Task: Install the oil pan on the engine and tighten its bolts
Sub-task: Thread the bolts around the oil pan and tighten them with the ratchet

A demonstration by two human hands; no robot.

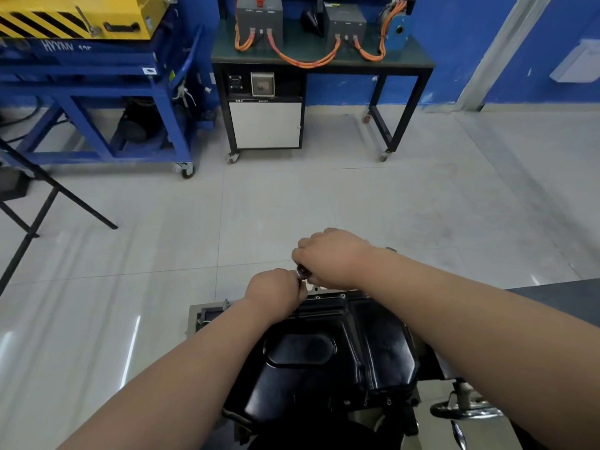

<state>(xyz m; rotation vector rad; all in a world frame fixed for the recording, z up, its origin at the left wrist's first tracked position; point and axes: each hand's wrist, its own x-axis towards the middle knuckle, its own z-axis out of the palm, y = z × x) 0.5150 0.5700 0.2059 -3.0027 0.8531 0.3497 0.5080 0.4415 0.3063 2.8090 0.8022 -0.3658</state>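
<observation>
Nearest us, two bare forearms reach up from the bottom of the frame over the black oil pan (pixel 324 352), which sits low in the centre, already seated upside-up on the engine with its flange running along the far edge. Just above that edge, the right hand (pixel 328 258) is a closed fist wrapped over a chrome tool (pixel 302 271); only its rounded end pokes out. The left hand (pixel 276 295) is curled tight right beneath it, touching the tool, but we cannot tell what its fingers actually pinch. So we judge a far-side bolt is being driven. Now the risks: if the tool sits crooked, it could slip off and round the head, and those knuckles would go straight into the flange. Running one bolt hard down before the rest could pull the pan unevenly and spoil the seal. The count, then: two hands, one pan, one tool, and two bolt heads (pixel 317 297) we can plainly see on the far flange, with others likely hidden under the arms.
</observation>
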